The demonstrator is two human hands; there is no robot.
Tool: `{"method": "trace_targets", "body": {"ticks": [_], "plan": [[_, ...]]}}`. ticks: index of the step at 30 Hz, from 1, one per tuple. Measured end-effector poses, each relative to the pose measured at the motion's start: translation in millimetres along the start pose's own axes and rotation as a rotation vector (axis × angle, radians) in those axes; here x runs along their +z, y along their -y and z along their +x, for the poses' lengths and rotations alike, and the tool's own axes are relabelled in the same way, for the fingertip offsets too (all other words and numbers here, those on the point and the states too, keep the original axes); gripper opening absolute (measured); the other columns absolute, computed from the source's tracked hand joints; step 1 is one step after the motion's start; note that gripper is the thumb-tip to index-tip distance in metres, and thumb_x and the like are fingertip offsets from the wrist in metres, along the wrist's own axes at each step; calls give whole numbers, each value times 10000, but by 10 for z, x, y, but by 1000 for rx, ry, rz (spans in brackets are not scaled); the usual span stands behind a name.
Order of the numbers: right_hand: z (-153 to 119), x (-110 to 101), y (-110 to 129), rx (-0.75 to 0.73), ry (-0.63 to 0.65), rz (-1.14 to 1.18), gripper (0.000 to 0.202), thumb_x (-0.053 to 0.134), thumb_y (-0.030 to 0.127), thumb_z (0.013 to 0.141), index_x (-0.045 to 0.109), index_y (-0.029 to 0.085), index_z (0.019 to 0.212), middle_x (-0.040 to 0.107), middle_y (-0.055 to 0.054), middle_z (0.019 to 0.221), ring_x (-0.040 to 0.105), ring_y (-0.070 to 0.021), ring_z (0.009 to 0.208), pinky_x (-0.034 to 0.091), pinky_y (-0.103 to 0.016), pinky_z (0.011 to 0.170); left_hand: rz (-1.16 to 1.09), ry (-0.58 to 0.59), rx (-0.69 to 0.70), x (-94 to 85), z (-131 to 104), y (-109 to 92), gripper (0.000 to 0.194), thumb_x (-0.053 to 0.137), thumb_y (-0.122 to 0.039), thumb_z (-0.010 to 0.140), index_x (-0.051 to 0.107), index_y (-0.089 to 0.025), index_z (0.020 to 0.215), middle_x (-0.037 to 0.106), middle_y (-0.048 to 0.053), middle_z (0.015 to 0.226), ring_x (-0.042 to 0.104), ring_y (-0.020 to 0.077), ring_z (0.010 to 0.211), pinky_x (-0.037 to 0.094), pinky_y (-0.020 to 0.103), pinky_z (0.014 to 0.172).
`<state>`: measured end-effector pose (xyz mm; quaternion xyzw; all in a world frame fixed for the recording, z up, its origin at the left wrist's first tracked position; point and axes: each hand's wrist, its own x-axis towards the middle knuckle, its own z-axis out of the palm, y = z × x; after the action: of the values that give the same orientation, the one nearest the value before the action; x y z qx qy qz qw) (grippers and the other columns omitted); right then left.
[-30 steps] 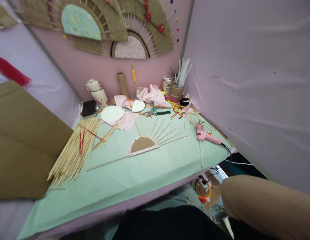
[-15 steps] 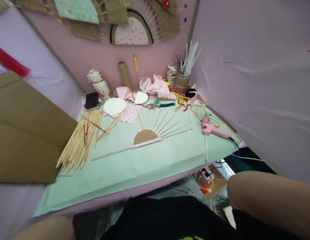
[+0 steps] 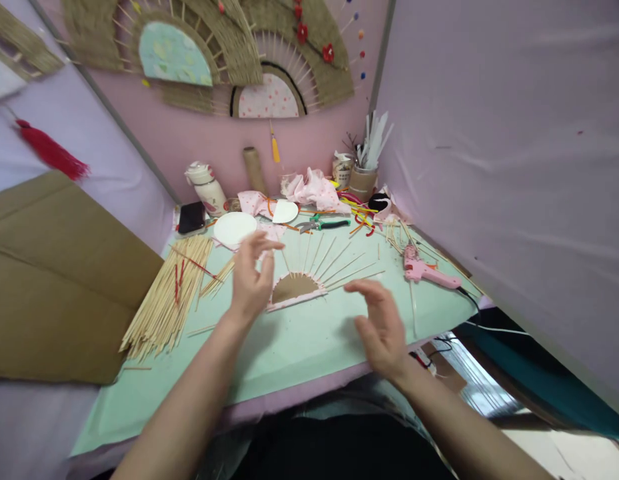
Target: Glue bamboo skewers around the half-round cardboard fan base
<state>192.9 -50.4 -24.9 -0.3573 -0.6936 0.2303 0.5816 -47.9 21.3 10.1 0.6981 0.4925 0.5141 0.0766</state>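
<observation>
No brand, number or sign legible in the head view. The paper-wrapped cup [image 3: 342, 169], far side of tabletop [image 3: 299, 350], bears small dark marks; characters too small to read. The white bottle [image 3: 206, 189], far left, carries a pinkish print near its base; no lettering could be made out on it.

Lower centre of frame: bare stretch of green tabletop [image 3: 299, 353] between my forearms, open to a low pass. Centre: thin sticks [image 3: 334, 261] fan up and right from the cardboard half-circle [image 3: 294, 288], blocking a flat sweep. Right: glue gun [image 3: 429, 272] and its cord obstruct. Left: stick pile [image 3: 169, 300], with a cardboard sheet [image 3: 64, 280] walling off the side beyond.
</observation>
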Motion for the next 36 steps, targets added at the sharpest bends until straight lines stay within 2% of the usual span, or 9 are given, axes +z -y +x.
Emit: {"method": "trace_targets", "body": {"ticks": [4, 6, 12, 18, 36], "plan": [[-97, 174, -145, 17, 65, -56, 239, 506, 255, 965, 544, 237, 1200, 624, -86, 1109, 606, -229, 1050, 517, -403, 906, 205, 296, -149, 167, -16, 122, 350, 430, -182, 936, 481, -200, 1282, 739, 81, 1121, 594, 256, 1190, 352, 550, 1059], [-143, 222, -204, 22, 79, -79, 244, 515, 247, 958, 532, 238, 1201, 622, -85, 1107, 603, -227, 1045, 514, -398, 899, 259, 366, -179, 228, -41, 165, 384, 420, -168, 905, 467, -217, 1283, 735, 81, 1171, 551, 262, 1252, 318, 538, 1060], [-161, 233, -217, 28, 77, -100, 225, 526, 249, 953, 538, 238, 1177, 630, -87, 1083, 608, -233, 1011, 526, -395, 851, 305, 423, -183, 256, -74, 183, 439, 410, -173, 891, 446, -209, 1327, 712, 88, 1242, 504, 266, 1289, 312, 501, 1041], [-156, 236, -210, 30, 53, -95, 203, 520, 244, 956, 545, 237, 1158, 631, -87, 1052, 613, -229, 964, 540, -389, 805, 334, 450, -178, 238, -77, 164, 445, 405, -183, 901, 455, -209, 1342, 724, 87, 1213, 523, 269, 1262, 323, 504, 1033], [-149, 244, -216, 20, 44, -91, 197, 520, 248, 959, 544, 240, 1154, 631, -77, 1036, 613, -215, 921, 543, -371, 780, 342, 538, -119, 255, -73, 86, 477, 381, -188, 924, 430, -198, 1398, 698, 94, 1267, 492, 261, 1296, 312, 486, 1045]]}}
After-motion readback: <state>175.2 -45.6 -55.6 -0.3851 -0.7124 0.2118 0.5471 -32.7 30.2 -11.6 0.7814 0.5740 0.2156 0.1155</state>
